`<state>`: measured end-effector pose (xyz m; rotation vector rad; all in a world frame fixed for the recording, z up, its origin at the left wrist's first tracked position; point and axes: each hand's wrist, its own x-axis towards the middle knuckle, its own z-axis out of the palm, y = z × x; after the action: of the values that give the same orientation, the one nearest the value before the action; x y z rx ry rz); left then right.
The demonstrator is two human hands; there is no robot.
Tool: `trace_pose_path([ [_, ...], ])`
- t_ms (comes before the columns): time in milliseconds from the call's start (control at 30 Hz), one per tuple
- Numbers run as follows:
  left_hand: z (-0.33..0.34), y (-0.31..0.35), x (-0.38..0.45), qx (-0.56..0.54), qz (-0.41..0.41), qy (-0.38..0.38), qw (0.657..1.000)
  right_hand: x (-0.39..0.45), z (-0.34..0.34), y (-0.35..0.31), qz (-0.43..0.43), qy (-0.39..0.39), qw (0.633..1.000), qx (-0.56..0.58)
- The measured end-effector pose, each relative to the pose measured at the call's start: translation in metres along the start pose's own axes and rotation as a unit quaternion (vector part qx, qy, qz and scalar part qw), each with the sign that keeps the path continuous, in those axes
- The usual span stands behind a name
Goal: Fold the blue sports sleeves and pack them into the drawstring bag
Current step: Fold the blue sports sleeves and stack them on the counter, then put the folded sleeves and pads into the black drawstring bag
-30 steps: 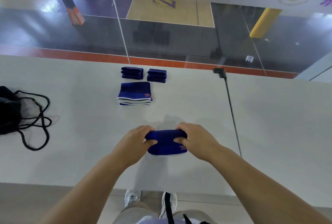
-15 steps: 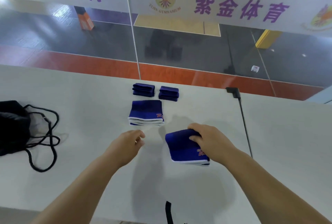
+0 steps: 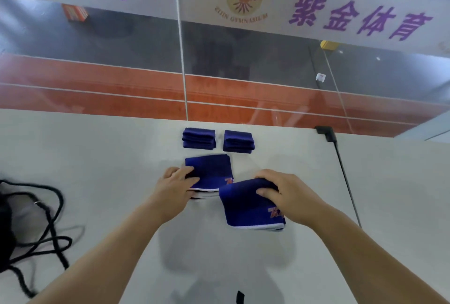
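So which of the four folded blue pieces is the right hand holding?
The nearest one, the folded sleeve with the white hem, at the right hand. The left hand is on the other large sleeve; the two small folded stacks behind lie untouched.

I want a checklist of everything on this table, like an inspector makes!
Surface: white table, smooth.
Job's things: two small folded sleeves at the far edge; stacked folded sleeve in front of them; nearest folded sleeve overlapping its corner; black drawstring bag at the left edge, cords loose.
Clutter: nothing seen.
Grippers: left hand grips the stacked folded sleeve; right hand grips the nearest folded sleeve.
Cables: black cable with plug, right side.
Surroundings: glass wall, banner with purple characters.
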<state>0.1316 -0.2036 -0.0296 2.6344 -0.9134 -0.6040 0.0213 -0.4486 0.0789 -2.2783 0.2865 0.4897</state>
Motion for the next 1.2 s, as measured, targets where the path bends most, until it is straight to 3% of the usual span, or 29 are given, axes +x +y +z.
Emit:
trace_pose_path([
  [100, 0.004, -0.003, -0.009, -0.024, 0.007, -0.01, 1.0, 0.008, 0.003, -0.004, 0.011, -0.007, 1.0, 0.024],
  [200, 0.003, -0.002, -0.023, -0.052, 0.008, -0.053, 0.997, 0.016, 0.007, -0.012, 0.018, -0.06, 0.997, 0.047],
  [300, -0.006, -0.006, -0.035, -0.164, 0.004, -0.084, 0.983, 0.029, 0.016, -0.022, 0.007, -0.121, 0.992, 0.04],
  [400, -0.01, -0.009, -0.043, -0.307, -0.008, -0.062, 0.95, 0.042, 0.032, -0.027, 0.024, -0.144, 0.986, 0.086],
  [500, -0.018, -0.005, -0.049, -0.457, -0.058, -0.047, 0.886, 0.055, 0.049, -0.022, 0.069, -0.122, 0.982, 0.124],
  [567, -0.022, -0.003, -0.049, -0.492, -0.104, -0.04, 0.863, 0.063, 0.059, -0.015, 0.085, -0.102, 0.985, 0.112],
  [733, -0.009, -0.002, -0.036, -0.326, -0.161, -0.04, 0.931, 0.074, 0.08, -0.006, 0.086, -0.044, 0.995, 0.029],
  [867, -0.001, -0.002, -0.029, -0.27, -0.162, -0.012, 0.949, 0.082, 0.089, -0.002, 0.02, -0.023, 0.991, -0.131],
  [1200, 0.001, -0.009, -0.029, -0.239, -0.132, -0.007, 0.962, 0.082, 0.079, -0.012, 0.011, -0.067, 0.984, -0.168],
])
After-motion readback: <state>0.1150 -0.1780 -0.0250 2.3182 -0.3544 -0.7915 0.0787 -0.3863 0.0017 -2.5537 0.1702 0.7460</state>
